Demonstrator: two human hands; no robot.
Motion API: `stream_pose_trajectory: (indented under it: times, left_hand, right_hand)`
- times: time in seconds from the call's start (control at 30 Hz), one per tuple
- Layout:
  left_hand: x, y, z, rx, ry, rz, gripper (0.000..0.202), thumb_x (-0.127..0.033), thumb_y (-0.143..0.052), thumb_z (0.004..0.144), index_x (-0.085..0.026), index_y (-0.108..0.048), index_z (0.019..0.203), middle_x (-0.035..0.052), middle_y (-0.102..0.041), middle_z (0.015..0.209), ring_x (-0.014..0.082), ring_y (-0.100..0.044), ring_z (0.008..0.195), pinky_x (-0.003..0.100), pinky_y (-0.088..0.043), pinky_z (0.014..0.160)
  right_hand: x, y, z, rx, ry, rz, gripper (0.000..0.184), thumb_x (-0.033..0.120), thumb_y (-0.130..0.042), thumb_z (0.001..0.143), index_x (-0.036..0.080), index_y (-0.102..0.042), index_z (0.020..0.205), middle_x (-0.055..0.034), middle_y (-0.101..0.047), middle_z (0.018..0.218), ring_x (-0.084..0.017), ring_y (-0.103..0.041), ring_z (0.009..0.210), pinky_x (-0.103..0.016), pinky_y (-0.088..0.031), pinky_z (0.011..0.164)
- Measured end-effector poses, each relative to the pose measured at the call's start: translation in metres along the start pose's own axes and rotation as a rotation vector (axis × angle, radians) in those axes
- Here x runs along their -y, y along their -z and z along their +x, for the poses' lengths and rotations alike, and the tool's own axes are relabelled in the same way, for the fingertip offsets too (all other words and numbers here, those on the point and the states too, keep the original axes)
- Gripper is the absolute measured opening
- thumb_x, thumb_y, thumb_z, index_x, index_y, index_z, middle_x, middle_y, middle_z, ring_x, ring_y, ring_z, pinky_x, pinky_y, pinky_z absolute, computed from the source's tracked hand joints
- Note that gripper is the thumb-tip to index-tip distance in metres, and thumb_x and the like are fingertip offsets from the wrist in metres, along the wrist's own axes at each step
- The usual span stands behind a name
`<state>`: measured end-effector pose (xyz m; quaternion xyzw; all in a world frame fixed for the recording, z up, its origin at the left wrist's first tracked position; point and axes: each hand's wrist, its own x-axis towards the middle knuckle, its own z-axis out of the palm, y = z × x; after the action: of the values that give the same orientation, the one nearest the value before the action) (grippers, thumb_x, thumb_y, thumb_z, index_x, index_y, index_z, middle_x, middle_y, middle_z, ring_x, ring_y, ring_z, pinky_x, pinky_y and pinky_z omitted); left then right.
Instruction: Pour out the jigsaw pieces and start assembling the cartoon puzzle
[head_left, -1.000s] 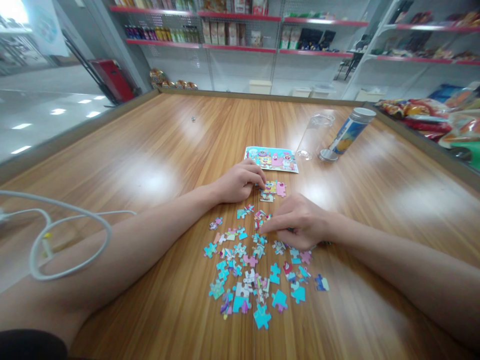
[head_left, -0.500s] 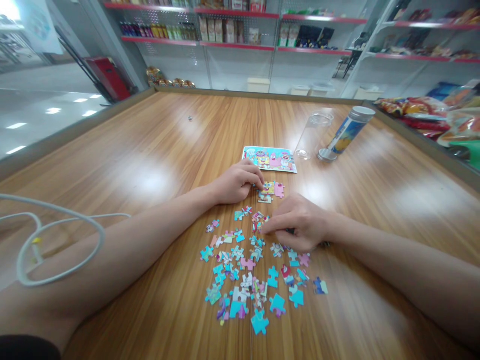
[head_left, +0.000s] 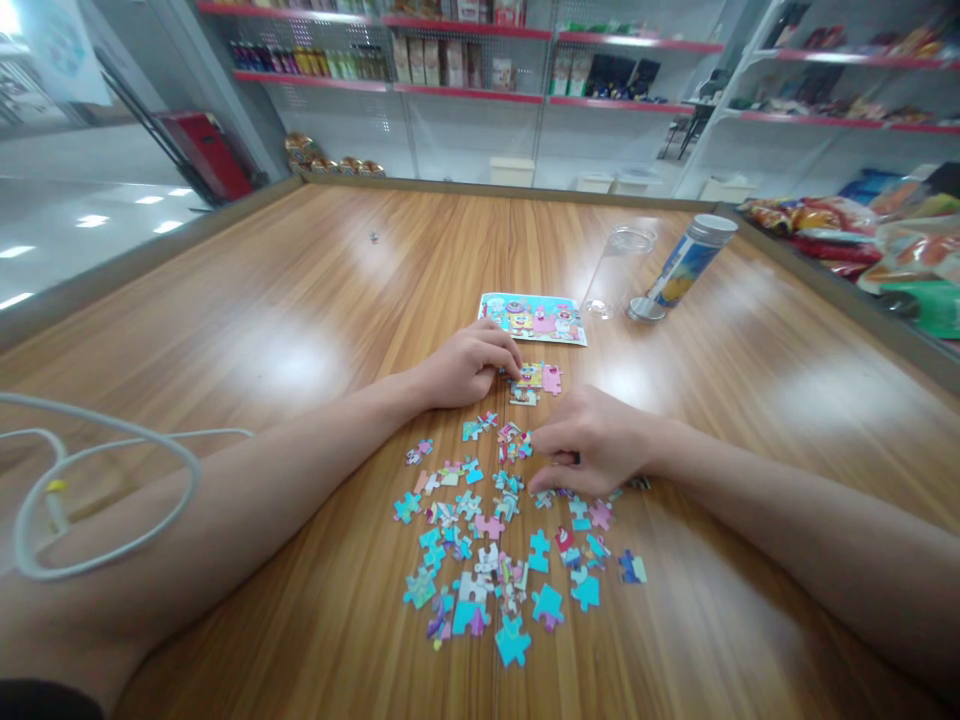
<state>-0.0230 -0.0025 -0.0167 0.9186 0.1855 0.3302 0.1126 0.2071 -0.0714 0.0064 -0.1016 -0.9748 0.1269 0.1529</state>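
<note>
Several loose jigsaw pieces [head_left: 495,540] lie scattered on the wooden table [head_left: 300,300] in front of me. My left hand [head_left: 469,365] rests curled on the table, its fingertips pressed on a small joined cluster of pieces [head_left: 536,381]. My right hand [head_left: 592,440] is closed in a pinch at the top of the scatter, fingertips touching a piece [head_left: 523,445]. A printed reference picture [head_left: 534,317] lies just beyond the cluster.
A clear tube [head_left: 619,270] and a printed tube with a white cap [head_left: 690,262] lie at the back right beside a round lid [head_left: 645,310]. A white cable [head_left: 97,480] loops at the left. Snack packets [head_left: 847,225] line the right edge. Shelves stand behind.
My right hand has drawn its fingers slightly up and left onto a piece at the top of the scatter. My left hand stays on the joined cluster. The view shifted slightly.
</note>
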Motion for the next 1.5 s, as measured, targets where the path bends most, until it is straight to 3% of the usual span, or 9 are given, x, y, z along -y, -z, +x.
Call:
stream_pose_trajectory:
  times: [0.1,0.23,0.43,0.57,0.7,0.9,1.03,1.2,1.5]
  left_hand:
    - [0.000,0.000,0.000,-0.007,-0.007,-0.003,0.040,0.006,-0.047,0.073,-0.020,-0.076,0.084,0.0037,-0.074,0.094,0.0177,-0.062,0.091,0.040,-0.049,0.092]
    - [0.000,-0.001,0.000,-0.011,-0.013,-0.008,0.039,0.005,-0.048,0.074,-0.021,-0.076,0.084,0.0035,-0.074,0.094,0.0178,-0.062,0.092,0.040,-0.049,0.095]
    - [0.000,-0.001,0.001,-0.009,-0.002,-0.013,0.038,0.004,-0.048,0.076,-0.021,-0.076,0.084,0.0037,-0.074,0.094,0.0180,-0.063,0.093,0.042,-0.049,0.096]
    - [0.000,-0.001,0.000,-0.013,-0.002,-0.014,0.037,0.003,-0.048,0.076,-0.021,-0.076,0.084,0.0038,-0.074,0.094,0.0178,-0.063,0.092,0.041,-0.050,0.095]
    - [0.000,-0.001,0.000,-0.022,-0.013,-0.006,0.037,0.004,-0.049,0.076,-0.021,-0.076,0.083,0.0037,-0.074,0.094,0.0175,-0.062,0.092,0.040,-0.050,0.094]
    - [0.001,-0.001,0.000,-0.006,0.001,0.004,0.036,0.003,-0.050,0.076,-0.021,-0.076,0.084,0.0036,-0.074,0.094,0.0177,-0.062,0.092,0.040,-0.049,0.094]
    - [0.000,-0.001,0.000,-0.001,0.004,0.009,0.036,0.003,-0.049,0.076,-0.021,-0.076,0.083,0.0037,-0.074,0.094,0.0179,-0.062,0.091,0.040,-0.050,0.092]
    - [-0.001,0.000,0.000,0.006,0.006,0.008,0.037,0.003,-0.049,0.076,-0.021,-0.076,0.084,0.0032,-0.073,0.094,0.0176,-0.062,0.091,0.039,-0.049,0.093]
    - [0.001,0.001,-0.002,0.009,0.012,0.025,0.034,-0.001,-0.050,0.080,-0.022,-0.077,0.085,0.0037,-0.073,0.094,0.0170,-0.061,0.091,0.036,-0.050,0.091]
  right_hand:
    - [0.001,-0.001,0.000,-0.027,0.018,-0.005,0.045,0.046,-0.050,0.098,0.018,-0.050,0.063,0.0045,-0.045,0.050,-0.008,-0.042,0.047,-0.025,-0.026,0.050]
    - [0.004,-0.001,0.001,-0.097,0.045,0.039,0.019,0.031,-0.053,0.097,0.019,-0.067,0.093,0.0035,-0.059,0.059,-0.008,-0.050,0.050,-0.024,-0.030,0.050]
    - [0.009,-0.003,0.002,0.008,0.072,0.087,0.018,0.016,-0.054,0.091,0.018,-0.068,0.102,0.0017,-0.068,0.068,-0.008,-0.057,0.056,-0.023,-0.033,0.052]
    - [0.010,-0.005,0.003,-0.023,0.083,0.071,0.017,0.017,-0.053,0.092,0.018,-0.068,0.100,0.0020,-0.066,0.066,-0.008,-0.056,0.054,-0.023,-0.034,0.051]
    - [0.006,-0.007,0.003,-0.211,0.059,0.045,0.016,0.018,-0.056,0.090,0.018,-0.070,0.098,0.0033,-0.064,0.062,-0.008,-0.054,0.051,-0.022,-0.035,0.050]
    - [-0.006,-0.008,0.003,-0.440,-0.104,0.007,0.022,0.010,-0.053,0.082,0.018,-0.074,0.086,0.0064,-0.053,0.049,-0.005,-0.045,0.042,-0.020,-0.032,0.045]
    - [-0.015,-0.009,0.003,-0.534,-0.198,-0.010,0.024,0.004,-0.054,0.079,0.018,-0.074,0.076,0.0040,-0.065,0.058,-0.005,-0.053,0.048,-0.018,-0.039,0.050]
    - [-0.022,-0.010,0.003,-0.609,-0.224,0.131,0.029,-0.002,-0.049,0.079,0.016,-0.068,0.065,0.0010,-0.070,0.066,-0.009,-0.068,0.067,-0.018,-0.051,0.065]
    - [-0.023,-0.012,0.005,-0.550,-0.123,0.419,0.034,-0.001,-0.047,0.082,0.013,-0.058,0.054,0.0011,-0.061,0.059,-0.011,-0.074,0.077,-0.010,-0.049,0.054]
